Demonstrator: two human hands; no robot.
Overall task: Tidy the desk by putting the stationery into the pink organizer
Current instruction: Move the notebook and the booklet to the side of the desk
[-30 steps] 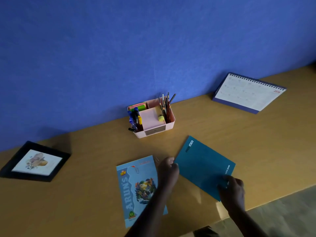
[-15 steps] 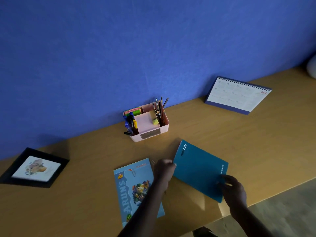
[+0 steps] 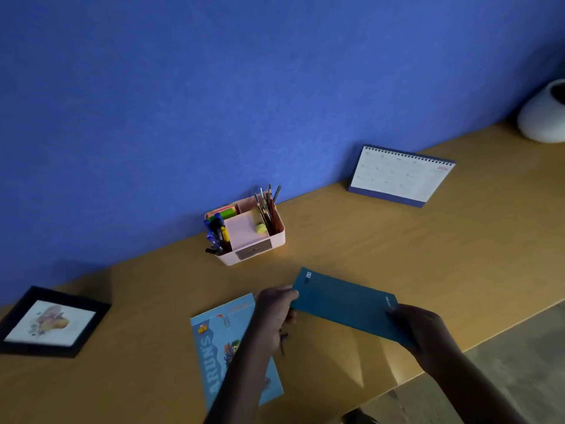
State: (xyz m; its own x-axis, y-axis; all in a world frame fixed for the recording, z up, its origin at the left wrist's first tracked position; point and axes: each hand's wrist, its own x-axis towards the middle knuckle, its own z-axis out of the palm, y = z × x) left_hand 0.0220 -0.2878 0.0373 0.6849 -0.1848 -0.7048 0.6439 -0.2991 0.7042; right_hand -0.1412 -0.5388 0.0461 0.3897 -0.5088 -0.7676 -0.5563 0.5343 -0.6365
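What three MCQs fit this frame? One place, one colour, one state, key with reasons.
1. Where is the desk calendar relative to the pink organizer?
A. To its right, by the blue wall
B. To its left
C. Lying on top of it

2. What colour is the notebook being handled?
A. Red
B. Teal
C. Yellow

3. What state is that notebook in?
A. Lying untouched
B. Tucked into a compartment
C. Gripped at each end by the left hand and the right hand

Key:
1 A: the desk calendar stands right of the pink organizer, close to the wall.
2 B: its cover reads teal.
3 C: a hand holds each end of it.
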